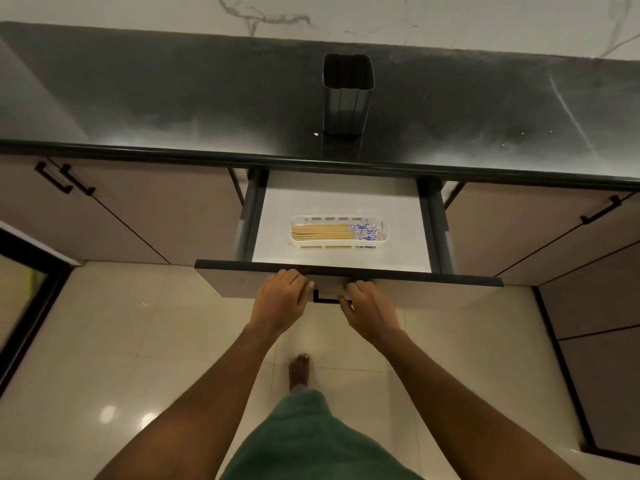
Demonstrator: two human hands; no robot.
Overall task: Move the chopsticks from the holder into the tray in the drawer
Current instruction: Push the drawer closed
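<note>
The chopsticks [320, 232] lay in the white tray [337, 242] in the open drawer [277, 220]. The left hand [282, 294] and right hand [365, 306] touched its front, fingers [300, 279] bent beside the handle [325, 301]. I could not tell if they gripped it.

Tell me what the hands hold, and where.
The left hand and right hand rest on the drawer front beside its handle; grip or push cannot be told.

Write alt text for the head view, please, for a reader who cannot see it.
The left hand and right hand touch the front of an open drawer whose white tray holds the chopsticks. The dark holder stands on the black counter above.
</note>
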